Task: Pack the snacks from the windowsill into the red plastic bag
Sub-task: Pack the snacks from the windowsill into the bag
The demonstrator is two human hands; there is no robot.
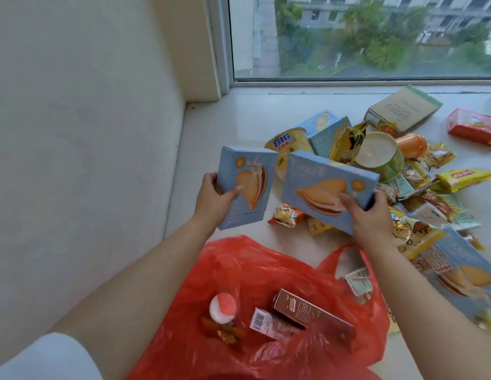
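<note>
The left hand [215,200] gripped a light-blue cardboard biscuit box [245,187] by its left edge, thumb across the printed front and fingers curled behind, holding it upright above the pale stone windowsill [225,124]. The right hand [369,212] clasped a second light-blue cardboard biscuit box [325,185] at its lower right corner, thumb on the front over the picture of sandwich biscuits, the box lying longways and tilted. The two boxes were held side by side, just apart, above the near part of the sill.

Below the hands lay the crumpled red plastic bag [266,283], its mouth open toward the camera. Inside it showed a long brown cardboard carton [313,315], a small box with a barcode label [262,322] and a round pink-and-white lidded pot [223,308]. One bag handle looped up on the right, near a small white packet [359,281].

The remaining snacks sat heaped on the sill to the right: a yellow cup marked BIG [291,142], a green-sided paper tub with a white lid [380,154], a beige and green carton [403,109], a red packet [473,127], a yellow wrapped bar [463,178], more blue biscuit boxes [325,130] and many small foil sachets [287,216].

A white sleeve [47,357] showed at the lower left.
</note>
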